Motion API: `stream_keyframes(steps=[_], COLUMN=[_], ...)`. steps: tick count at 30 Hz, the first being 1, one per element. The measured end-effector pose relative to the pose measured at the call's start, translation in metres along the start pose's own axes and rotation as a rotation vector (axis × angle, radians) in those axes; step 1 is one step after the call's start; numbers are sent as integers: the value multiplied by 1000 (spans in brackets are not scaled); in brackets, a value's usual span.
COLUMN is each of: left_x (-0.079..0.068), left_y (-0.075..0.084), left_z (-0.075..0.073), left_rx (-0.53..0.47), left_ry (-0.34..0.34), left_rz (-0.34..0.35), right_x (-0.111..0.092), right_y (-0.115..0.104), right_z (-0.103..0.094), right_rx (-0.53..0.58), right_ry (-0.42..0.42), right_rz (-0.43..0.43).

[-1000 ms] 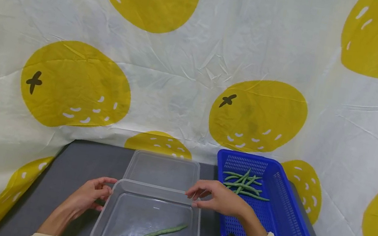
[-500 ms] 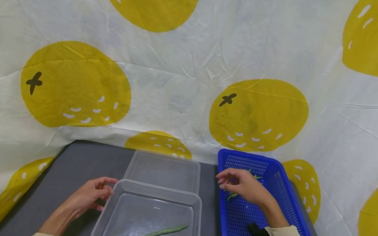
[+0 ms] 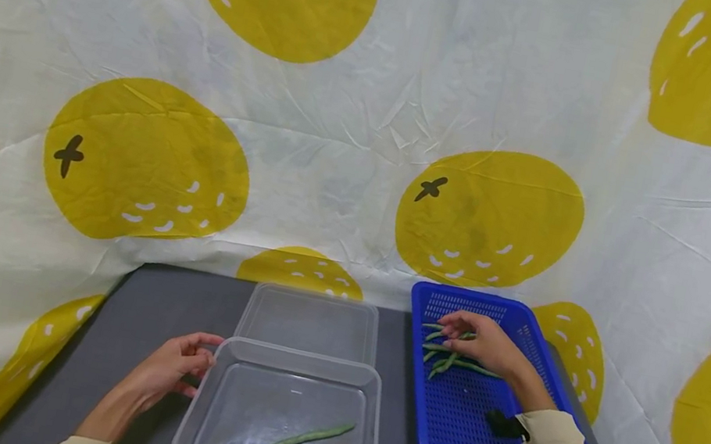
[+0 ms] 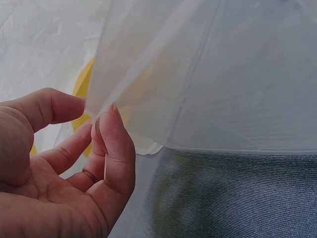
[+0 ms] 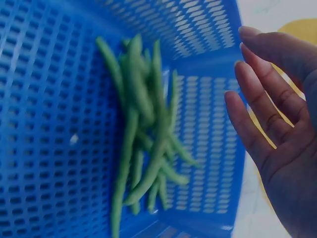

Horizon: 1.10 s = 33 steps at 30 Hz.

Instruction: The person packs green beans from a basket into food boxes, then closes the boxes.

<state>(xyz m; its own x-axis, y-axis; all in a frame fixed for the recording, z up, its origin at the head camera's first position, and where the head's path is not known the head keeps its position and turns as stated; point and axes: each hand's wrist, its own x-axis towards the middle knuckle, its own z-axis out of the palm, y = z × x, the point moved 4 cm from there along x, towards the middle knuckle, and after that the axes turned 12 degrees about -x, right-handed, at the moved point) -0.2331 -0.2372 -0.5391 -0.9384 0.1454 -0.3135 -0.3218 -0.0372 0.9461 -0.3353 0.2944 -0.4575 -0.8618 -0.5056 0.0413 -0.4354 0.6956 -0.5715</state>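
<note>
My left hand (image 3: 169,366) is at the left side of a clear plastic container (image 3: 195,416). In the left wrist view, loosely bent fingertips touch or nearly touch the container wall (image 4: 143,64). A single green bean (image 3: 305,443) lies slanted on the container floor. Over at the right, my right hand (image 3: 480,345) hovers above a small pile of green beans (image 5: 143,109) in the blue basket (image 3: 454,430). Its fingers are apart and hold nothing in the right wrist view; the hand hides part of the pile in the head view.
A clear flat lid (image 3: 309,321) lies behind the container on the dark grey table (image 3: 178,294). A white cloth with yellow fruit prints (image 3: 325,193) hangs behind and on both sides. The basket's high walls surround the beans.
My right hand has moved right from the container's rim, over the basket's left edge, to above the bean pile. The left hand stays at the container.
</note>
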Motion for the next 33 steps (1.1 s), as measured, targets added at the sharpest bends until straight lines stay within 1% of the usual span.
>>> stream_keyframes(steps=[4,8,12,15,19,26,30,33], left_x=[0,0,0,0,0,0,0,-1], left_y=[0,-1,-2,-2,-2,-1,-1,0], left_z=[0,-1,-1,-1,-1,-1,0,0], left_rx=[2,0,-1,-3,-5,-5,-6,-5], left_ry=[-2,-7,-12,-14,-12,-8,-13,-17], left_rz=[-1,-1,-1,-2,-4,-2,2,2], right_x=[1,2,2,1,2,2,3,3], right_y=[19,37,49,56,62,69,70,68], right_z=[4,7,10,13,18,26,27,28], right_rx=[15,10,11,35,51,36,-20,-72], right_ry=[-22,-36,-40,-40,-35,-46,-41,-42], right_rz=[24,19,16,32,50,61,88,89])
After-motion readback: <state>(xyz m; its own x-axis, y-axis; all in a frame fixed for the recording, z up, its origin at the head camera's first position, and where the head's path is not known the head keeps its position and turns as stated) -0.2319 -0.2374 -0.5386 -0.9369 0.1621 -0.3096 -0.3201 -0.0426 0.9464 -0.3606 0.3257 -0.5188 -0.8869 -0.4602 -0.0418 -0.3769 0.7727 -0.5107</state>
